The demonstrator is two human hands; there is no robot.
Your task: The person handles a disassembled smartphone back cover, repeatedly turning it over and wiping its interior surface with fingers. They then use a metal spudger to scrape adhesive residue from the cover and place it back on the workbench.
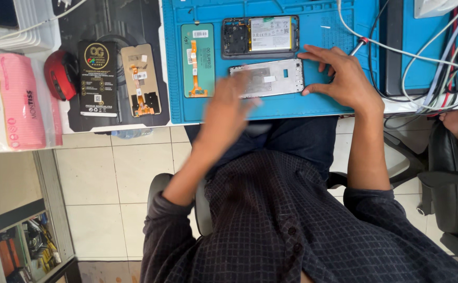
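Bright, even daylight-toned light falls across the scene, with soft, faint shadows under the right hand (pixel 339 78) on the blue mat (pixel 313 107). The left hand (pixel 229 107), near centre, is smeared by motion blur, its fingers indistinct; the right hand at 1 o'clock stays sharp. Mild glare sits on the pale phone frame (pixel 268 78) and on the white floor tiles (pixel 108 183) at 8 o'clock. Wide-angle distortion bends lines toward the edges, most at 9 and 3 o'clock. The dark checked shirt (pixel 292 225) at 6 o'clock is slightly soft.
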